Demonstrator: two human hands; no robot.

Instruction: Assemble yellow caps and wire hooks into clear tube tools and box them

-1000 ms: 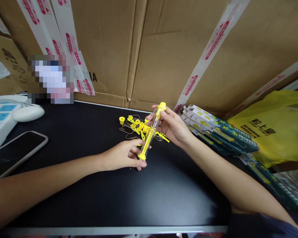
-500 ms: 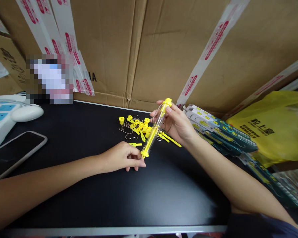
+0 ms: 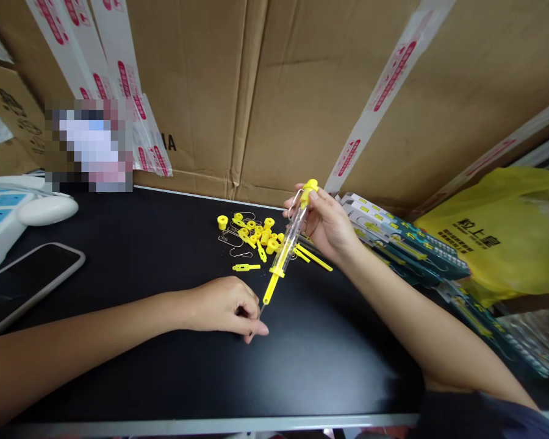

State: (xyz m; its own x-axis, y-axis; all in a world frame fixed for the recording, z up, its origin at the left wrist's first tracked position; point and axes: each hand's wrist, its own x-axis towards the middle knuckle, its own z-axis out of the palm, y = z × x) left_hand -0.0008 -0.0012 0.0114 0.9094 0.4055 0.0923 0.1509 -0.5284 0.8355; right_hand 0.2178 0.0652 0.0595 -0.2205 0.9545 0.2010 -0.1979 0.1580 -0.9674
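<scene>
Head view, and here's the action: the scale [image 3: 290, 241], a clear tube with a coiled spring inside, is up in both hands just to the right of the pile [image 3: 256, 235] of yellow parts and wire hooks, slanting with its lower end nearer the wearer than the pile. Up top, the right hand [image 3: 330, 222] has fingers and thumb closed round the scale by its yellow cap [image 3: 310, 189], a wire loop [image 3: 293, 204] beside it. Down below, the yellow rod [image 3: 271, 288] is standing well out of the tube, and the left hand [image 3: 226, 305], on the near side of the pile, has its curled fingers gripping the thin metal hook [image 3: 262, 310] at the rod's tip; most of that hook is hidden by the fingers. A loose yellow strip [image 3: 246, 267] lies at the pile's near edge, with long strips [image 3: 315, 258] poking out at its right. All of it on a black table [image 3: 256, 378]. Well left of the pile we've got a phone [image 3: 32, 286] and, beyond it, a power strip [image 3: 0, 210]. Over to the right of the pile, packed boxes [image 3: 402, 235], then a yellow bag [image 3: 503, 244] farther right. Behind the pile, tall cardboard [image 3: 187, 91] with printed tape [image 3: 348, 161] running down it.
</scene>
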